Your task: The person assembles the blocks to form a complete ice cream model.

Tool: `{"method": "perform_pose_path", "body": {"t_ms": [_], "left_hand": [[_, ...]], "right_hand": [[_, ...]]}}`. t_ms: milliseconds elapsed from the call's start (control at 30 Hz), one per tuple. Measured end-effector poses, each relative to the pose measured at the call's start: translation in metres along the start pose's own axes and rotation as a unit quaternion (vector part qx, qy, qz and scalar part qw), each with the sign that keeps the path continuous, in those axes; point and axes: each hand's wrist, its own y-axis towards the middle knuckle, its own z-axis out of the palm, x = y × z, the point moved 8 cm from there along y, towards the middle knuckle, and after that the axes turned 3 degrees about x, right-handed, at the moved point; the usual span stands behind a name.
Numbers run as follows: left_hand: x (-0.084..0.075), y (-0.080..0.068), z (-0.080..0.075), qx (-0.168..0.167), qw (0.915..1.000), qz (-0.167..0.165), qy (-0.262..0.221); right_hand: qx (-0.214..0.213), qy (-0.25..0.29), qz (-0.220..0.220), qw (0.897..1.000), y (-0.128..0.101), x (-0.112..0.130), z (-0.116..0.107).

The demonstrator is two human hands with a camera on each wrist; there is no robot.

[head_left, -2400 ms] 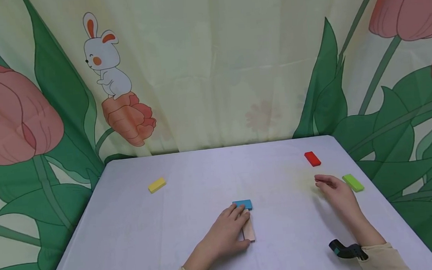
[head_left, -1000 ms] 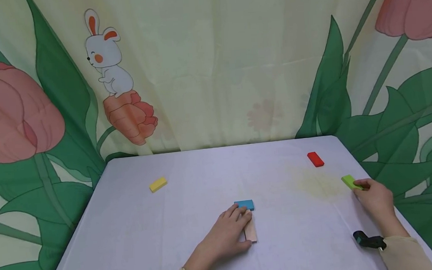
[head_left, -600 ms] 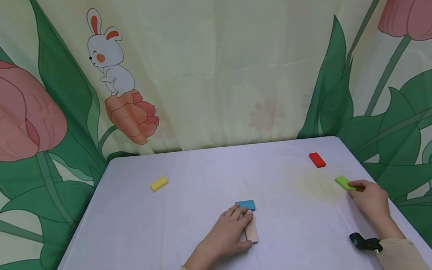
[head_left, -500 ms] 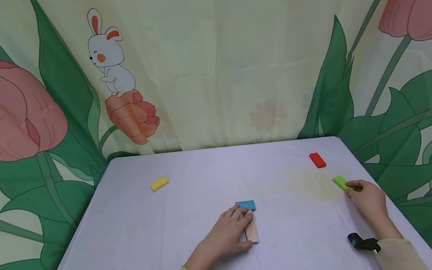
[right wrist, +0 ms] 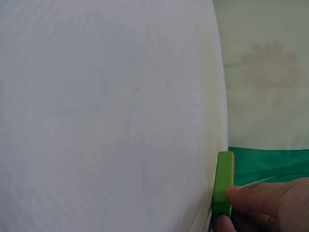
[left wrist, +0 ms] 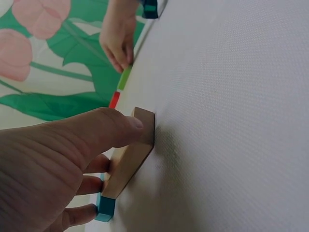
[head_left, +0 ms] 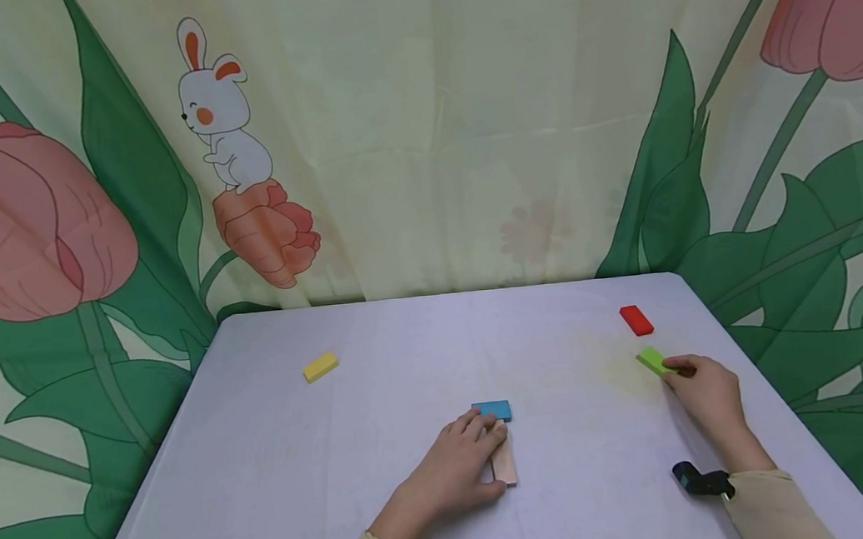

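In the head view, my left hand point(head_left: 453, 464) rests over a plain wooden block point(head_left: 503, 461) with a blue block point(head_left: 492, 411) across its far end. Seen from the left wrist, the thumb presses the near end of the wooden block point(left wrist: 129, 162), and the other fingers bend along its far side to the blue block point(left wrist: 105, 208). Part of the wood is hidden under the hand. My right hand point(head_left: 706, 392) pinches one end of a green block point(head_left: 652, 360) between thumb and fingers. The right wrist view shows the thumb on the green block's point(right wrist: 223, 181) face.
A red block point(head_left: 636, 320) lies just beyond the green one, near the table's far right corner. On the left of the white table point(head_left: 265, 465) is a yellow block point(head_left: 320, 367). A curtain point(head_left: 422, 136) printed with tulips and a rabbit hangs behind.
My right hand reached the green block, took hold of it and has carried it leftward, nearer the red block. The left hand has stayed in place on the wooden and blue blocks.
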Motion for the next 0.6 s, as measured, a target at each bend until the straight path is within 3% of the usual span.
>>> {"method": "perform_pose_path", "body": {"t_ms": [600], "left_hand": [[-0.002,0.000,-0.004,-0.005,1.0000,0.003,0.002]], "right_hand": [[-0.010,0.017,-0.030,0.999,-0.003,0.027,0.022]]}}
